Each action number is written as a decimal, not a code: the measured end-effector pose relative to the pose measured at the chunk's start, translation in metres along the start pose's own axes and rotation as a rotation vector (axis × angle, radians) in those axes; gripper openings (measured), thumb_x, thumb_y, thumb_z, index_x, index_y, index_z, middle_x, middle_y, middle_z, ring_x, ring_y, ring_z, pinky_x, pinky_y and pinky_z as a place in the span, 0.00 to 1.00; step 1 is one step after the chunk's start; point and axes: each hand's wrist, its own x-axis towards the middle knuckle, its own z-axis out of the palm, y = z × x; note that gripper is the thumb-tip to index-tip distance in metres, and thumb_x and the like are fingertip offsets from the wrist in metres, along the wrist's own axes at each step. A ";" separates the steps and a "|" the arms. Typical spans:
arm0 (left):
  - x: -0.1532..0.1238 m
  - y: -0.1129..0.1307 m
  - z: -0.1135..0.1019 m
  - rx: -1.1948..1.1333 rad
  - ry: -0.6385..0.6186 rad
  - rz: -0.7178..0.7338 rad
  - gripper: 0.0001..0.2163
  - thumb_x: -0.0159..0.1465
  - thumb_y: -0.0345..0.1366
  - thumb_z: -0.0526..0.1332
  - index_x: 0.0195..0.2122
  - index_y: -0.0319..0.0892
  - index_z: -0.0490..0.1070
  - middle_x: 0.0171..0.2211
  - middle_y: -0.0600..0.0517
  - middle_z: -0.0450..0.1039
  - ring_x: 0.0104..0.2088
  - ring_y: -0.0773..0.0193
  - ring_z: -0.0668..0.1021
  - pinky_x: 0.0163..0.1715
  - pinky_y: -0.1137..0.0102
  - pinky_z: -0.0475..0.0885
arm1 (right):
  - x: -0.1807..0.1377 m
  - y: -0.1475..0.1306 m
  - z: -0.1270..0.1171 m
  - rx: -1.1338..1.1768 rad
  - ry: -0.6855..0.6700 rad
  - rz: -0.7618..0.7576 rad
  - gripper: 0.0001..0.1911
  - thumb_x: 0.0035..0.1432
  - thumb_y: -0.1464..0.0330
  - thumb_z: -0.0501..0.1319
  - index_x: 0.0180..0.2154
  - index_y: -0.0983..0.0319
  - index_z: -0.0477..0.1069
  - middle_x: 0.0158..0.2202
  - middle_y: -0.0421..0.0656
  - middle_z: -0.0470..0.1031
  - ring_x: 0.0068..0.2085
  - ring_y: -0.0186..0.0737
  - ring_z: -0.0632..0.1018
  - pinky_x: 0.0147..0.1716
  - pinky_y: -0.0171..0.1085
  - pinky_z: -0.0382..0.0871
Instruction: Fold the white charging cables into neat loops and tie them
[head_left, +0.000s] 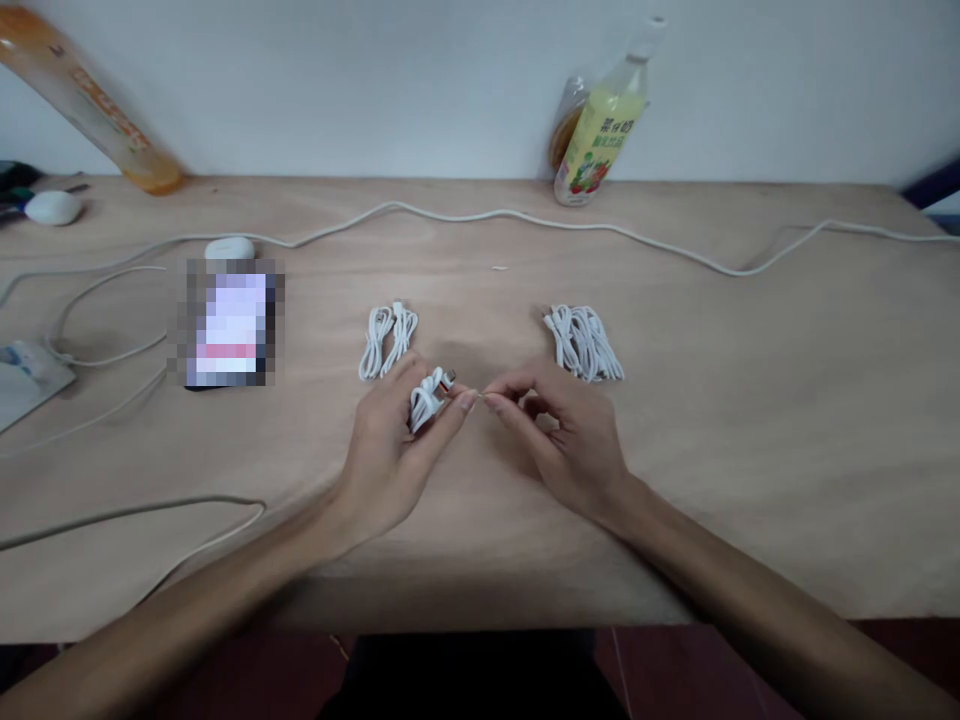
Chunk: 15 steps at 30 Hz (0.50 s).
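Note:
A coiled white charging cable (426, 402) rests in my left hand (394, 445), between thumb and palm, with its metal plug end sticking up. The left thumb and finger are pinched together at their tips. Opposite them, my right hand (574, 435) pinches too, its fingertips almost meeting the left ones. Something thin and tiny seems to run between both pinches, too small to name. Just beyond my left hand lie bundled white cables (388, 338). A larger group of bundled white cables (585, 343) lies beyond my right hand.
A blurred-out phone (231, 325) lies at the left beside a white case (229, 249). One long white cord (499, 213) crosses the wooden table (750, 400). Against the wall lean an orange bottle (112, 115) and a yellow-labelled bottle (600, 135). More cords lie at the left.

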 end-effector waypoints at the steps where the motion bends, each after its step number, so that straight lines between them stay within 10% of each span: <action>1: 0.000 0.000 0.000 -0.006 0.002 -0.007 0.12 0.74 0.30 0.65 0.32 0.44 0.69 0.30 0.58 0.63 0.32 0.65 0.69 0.36 0.65 0.64 | 0.000 0.000 0.000 0.011 0.006 0.016 0.05 0.73 0.73 0.65 0.40 0.59 0.79 0.33 0.39 0.78 0.31 0.35 0.75 0.29 0.34 0.71; 15: 0.000 0.007 0.000 -0.083 0.004 -0.112 0.12 0.73 0.35 0.66 0.32 0.46 0.68 0.32 0.55 0.68 0.33 0.62 0.73 0.36 0.64 0.67 | 0.001 -0.006 0.001 0.281 0.044 0.206 0.05 0.69 0.71 0.68 0.36 0.59 0.79 0.32 0.38 0.79 0.30 0.33 0.76 0.24 0.32 0.72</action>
